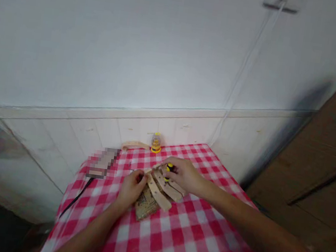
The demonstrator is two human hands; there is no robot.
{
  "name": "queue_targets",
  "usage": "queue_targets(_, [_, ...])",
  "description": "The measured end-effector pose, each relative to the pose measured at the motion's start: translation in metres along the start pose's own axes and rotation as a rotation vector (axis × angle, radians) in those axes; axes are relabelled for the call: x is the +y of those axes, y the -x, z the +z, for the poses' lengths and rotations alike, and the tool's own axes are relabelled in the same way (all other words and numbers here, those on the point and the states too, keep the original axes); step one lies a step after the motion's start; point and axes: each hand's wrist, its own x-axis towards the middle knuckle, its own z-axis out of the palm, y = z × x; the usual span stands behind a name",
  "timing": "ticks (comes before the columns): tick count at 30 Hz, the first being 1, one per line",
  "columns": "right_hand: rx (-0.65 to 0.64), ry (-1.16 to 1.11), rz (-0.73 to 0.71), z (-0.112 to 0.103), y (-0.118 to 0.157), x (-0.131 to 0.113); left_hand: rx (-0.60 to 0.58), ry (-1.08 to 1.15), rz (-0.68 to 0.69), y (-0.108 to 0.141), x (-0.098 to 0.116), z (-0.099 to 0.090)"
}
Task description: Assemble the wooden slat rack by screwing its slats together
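Observation:
A wooden assembly of curved slats with small holes (159, 195) lies at the middle of the table, partly on top of a flat brown printed block (146, 206). My left hand (130, 188) has its fingers closed on the near left end of the wooden assembly. A small dark spot shows by those fingertips, too small to make out. Over the slats, my right hand (186, 175) grips a short yellow-and-black screwdriver (167, 179), which stands roughly upright. Its tip is too small to see clearly.
A red-and-white checked cloth (185, 227) covers the table. By the wall stand a yellow-topped clear container (156, 144) and a loose curved wooden piece (136, 145). At left lies a pixelated flat object (104, 163) with a black cable (76, 198). Brown cardboard (314, 162) stands right.

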Motion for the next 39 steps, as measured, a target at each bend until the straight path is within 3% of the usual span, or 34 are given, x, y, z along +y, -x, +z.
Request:
queue_targets(17, [0.001,0.149,0.161,-0.011,-0.003,-0.006,0.016,-0.02,-0.015,0.001,0.0,-0.002])
queue_targets(29, [0.036,0.17,0.191,-0.009,-0.006,-0.001,0.009,-0.027,-0.03,0.002,0.006,-0.003])
queue_targets(35, [0.117,0.042,0.186,-0.011,-0.004,-0.003,-0.02,-0.032,-0.039,0.002,0.003,-0.004])
queue_targets(39, [0.273,-0.133,0.213,-0.02,-0.002,0.001,-0.078,-0.053,-0.034,0.0,0.007,-0.009])
